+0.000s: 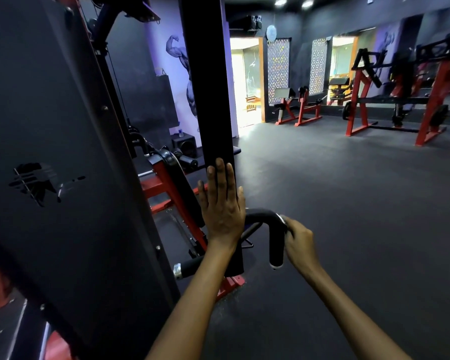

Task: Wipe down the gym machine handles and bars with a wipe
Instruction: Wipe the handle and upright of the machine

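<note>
My left hand [222, 203] lies flat with straight fingers against the black upright post [205, 87] of the machine. To its right a curved black padded handle [273, 235] bends down and ends in a silver cap. My right hand [298, 239] grips the right side of that handle near its bend, and a small pale bit, perhaps a wipe, shows at the fingers. A second black grip with a silver end [186, 267] sticks out to the left, partly behind my left forearm.
A large dark shroud panel [63, 152] fills the left. Red frame parts and a padded seat [174, 178] sit behind the post. Dark rubber floor [348, 229] spreads to the right, with red benches [299, 107] and a red rack [400, 100] at the far wall by a lit doorway [246, 81].
</note>
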A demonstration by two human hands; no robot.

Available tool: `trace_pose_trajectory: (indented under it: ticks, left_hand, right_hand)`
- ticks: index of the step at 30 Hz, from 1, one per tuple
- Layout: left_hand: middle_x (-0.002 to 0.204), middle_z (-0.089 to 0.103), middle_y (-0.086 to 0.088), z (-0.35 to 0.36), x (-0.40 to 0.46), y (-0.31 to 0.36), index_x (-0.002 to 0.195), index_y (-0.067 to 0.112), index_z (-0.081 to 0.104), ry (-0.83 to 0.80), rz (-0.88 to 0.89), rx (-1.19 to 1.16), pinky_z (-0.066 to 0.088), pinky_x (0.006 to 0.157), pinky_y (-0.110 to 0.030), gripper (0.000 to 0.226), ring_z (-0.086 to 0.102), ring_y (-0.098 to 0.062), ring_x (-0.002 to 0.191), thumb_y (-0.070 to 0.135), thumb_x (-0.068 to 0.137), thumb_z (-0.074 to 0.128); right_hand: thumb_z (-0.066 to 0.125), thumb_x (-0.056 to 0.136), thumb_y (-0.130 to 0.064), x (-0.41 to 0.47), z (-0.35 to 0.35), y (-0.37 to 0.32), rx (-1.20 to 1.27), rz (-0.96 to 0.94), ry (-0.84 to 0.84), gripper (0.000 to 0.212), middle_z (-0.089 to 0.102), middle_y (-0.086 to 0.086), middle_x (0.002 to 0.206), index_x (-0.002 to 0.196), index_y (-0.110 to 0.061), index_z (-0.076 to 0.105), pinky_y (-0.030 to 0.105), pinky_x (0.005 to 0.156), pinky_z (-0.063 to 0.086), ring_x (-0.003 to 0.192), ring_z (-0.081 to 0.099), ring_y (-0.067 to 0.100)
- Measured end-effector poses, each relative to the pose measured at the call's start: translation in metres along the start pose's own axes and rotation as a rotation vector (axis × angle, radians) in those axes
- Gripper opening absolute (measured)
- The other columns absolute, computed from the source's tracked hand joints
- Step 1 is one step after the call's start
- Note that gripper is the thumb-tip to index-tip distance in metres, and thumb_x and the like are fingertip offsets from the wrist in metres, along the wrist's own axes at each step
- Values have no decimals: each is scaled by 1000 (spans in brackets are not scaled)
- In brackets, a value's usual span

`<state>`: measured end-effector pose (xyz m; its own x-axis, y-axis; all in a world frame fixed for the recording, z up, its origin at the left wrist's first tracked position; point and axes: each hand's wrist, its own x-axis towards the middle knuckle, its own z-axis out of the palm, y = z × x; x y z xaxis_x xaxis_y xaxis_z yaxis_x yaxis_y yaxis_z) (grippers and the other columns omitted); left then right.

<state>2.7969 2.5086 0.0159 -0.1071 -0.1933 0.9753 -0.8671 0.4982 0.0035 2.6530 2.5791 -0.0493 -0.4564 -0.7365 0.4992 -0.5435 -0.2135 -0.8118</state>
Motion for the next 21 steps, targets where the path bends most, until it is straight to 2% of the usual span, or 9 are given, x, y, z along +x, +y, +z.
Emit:
trace_pose_trajectory:
  ticks: [3, 5, 6, 8, 10, 13, 15, 17, 21]
  left_hand:
    - [161, -18, -6, 8, -7, -2, 154, 14, -6, -103, -44, -124, -2, 122, -37, 77, -10, -18, 149, 27, 98, 44]
    - [159, -10, -20, 13, -13, -10, 155, 19, 10, -213, -54, -211, -13, 118, -24, 73, -8, -10, 149, 45, 96, 45]
    - [158, -9, -21, 20, -16, -12, 155, 22, 12, -147, -29, -176, -15, 116, -20, 74, -9, -7, 148, 50, 95, 45]
    - [160, -16, -12, 12, -13, -8, 155, 16, 0, -37, -51, -97, -7, 121, -31, 74, -10, -16, 149, 32, 98, 44]
    - [160, -23, 0, 1, -2, 0, 153, 15, -12, -1, -8, -101, 2, 122, -39, 79, -13, -18, 148, 18, 97, 44]
    - [159, -24, 2, 0, -1, 1, 152, 16, -15, 4, -22, -101, 4, 121, -39, 83, -14, -18, 148, 14, 96, 46]
    - [159, -24, 2, 0, -5, -2, 152, 16, -15, 11, -44, -123, 2, 121, -39, 84, -14, -17, 148, 12, 95, 46]
    - [159, -24, 2, 1, -4, -1, 152, 16, -15, 16, -19, -104, 2, 122, -38, 84, -15, -17, 148, 12, 95, 47]
    - [159, -23, 2, 2, -3, -1, 152, 16, -14, 31, -8, -115, 3, 122, -38, 85, -14, -17, 148, 13, 95, 49]
  right_hand:
    - [40, 85, 2, 16, 7, -31, -91, -253, -84, 43, 58, 4, 127, 121, -6, 62, 15, 103, 35, 121, 50, 14]
    - [29, 81, -6, 18, 15, -39, -165, -449, -226, 53, 56, 7, 131, 124, -4, 60, 24, 108, 35, 124, 48, 16]
    - [30, 78, -3, 16, 16, -34, -181, -475, -225, 54, 58, 8, 128, 123, -4, 60, 26, 106, 38, 122, 51, 18]
    - [38, 75, 11, 14, 14, -13, -119, -375, -117, 55, 62, 2, 121, 120, -9, 63, 20, 101, 41, 114, 56, 14]
    - [45, 78, 15, 3, 11, 6, 28, -97, 15, 50, 65, -3, 110, 116, -11, 66, 12, 90, 43, 107, 60, 14]
    - [40, 84, 17, -33, 14, 37, 81, 240, -27, 50, 62, -4, 110, 122, -7, 61, 15, 89, 44, 106, 60, 18]
    - [39, 87, 15, -42, 12, 48, 11, 290, -115, 50, 62, 1, 119, 126, -8, 57, 15, 87, 41, 112, 58, 18]
    - [41, 89, 12, -31, 9, 40, -1, 300, -41, 44, 61, 7, 124, 125, -6, 58, 14, 88, 39, 116, 56, 20]
    - [46, 86, 15, -17, 18, -5, 38, -26, 151, 48, 49, -2, 132, 130, -3, 53, 7, 105, 27, 126, 43, 9]
